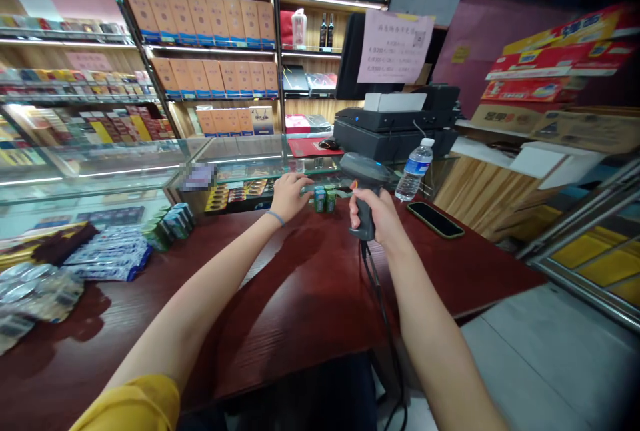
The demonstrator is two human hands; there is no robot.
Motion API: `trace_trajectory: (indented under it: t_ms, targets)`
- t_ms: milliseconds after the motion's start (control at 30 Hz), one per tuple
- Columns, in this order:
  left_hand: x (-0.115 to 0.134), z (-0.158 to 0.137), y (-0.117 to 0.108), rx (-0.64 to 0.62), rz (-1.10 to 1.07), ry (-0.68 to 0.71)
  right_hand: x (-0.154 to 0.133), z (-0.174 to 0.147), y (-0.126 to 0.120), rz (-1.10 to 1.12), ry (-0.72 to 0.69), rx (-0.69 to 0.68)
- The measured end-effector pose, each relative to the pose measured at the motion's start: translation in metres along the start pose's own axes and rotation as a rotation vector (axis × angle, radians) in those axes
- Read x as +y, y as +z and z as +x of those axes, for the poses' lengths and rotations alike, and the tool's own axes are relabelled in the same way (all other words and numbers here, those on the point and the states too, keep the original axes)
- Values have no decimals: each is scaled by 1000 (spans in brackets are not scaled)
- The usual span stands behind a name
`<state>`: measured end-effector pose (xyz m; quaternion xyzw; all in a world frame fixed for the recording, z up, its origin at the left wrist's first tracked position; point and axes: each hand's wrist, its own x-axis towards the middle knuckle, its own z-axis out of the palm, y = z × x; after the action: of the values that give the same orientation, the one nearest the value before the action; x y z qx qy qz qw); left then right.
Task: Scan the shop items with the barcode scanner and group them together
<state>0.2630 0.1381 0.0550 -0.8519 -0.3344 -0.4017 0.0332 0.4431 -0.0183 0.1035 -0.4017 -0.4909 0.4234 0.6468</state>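
Observation:
My right hand (383, 218) is wrapped round the handle of a dark grey barcode scanner (367, 168). The scanner's head points forward and left, and its black cable (377, 284) hangs down over the table's front edge. My left hand (291, 196) reaches out with palm down and fingers stretched to the right, holding nothing that I can see. Just beyond its fingertips stand a few small green containers (325, 198) on the dark red table (300, 298). Whether the fingertips touch them I cannot tell.
Left on the table are more green containers (167, 226), blue-white packets (107, 252) and blurred clear packs (40, 291). A water bottle (415, 170) and a phone (436, 220) are at the right. Behind are a glass display counter (230, 151), a monitor (351, 58) and stocked shelves.

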Motion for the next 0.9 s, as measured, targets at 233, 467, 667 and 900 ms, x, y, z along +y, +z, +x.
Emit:
trace_trajectory:
  t_ms: [233,467,667,900]
  targets:
    - [-42,-46,-87,56,40,88,9,-2,11,-55,21,-38]
    - [-91,-104,-178,107,157,-49,19,-6,29,-116,60,-68]
    - [-126,-157,-226,155,227,-238,26,-13,41,-138,145,-155]
    - [-171,-203,-242,87,175,-378,36,-23,53,-196,202,-196]
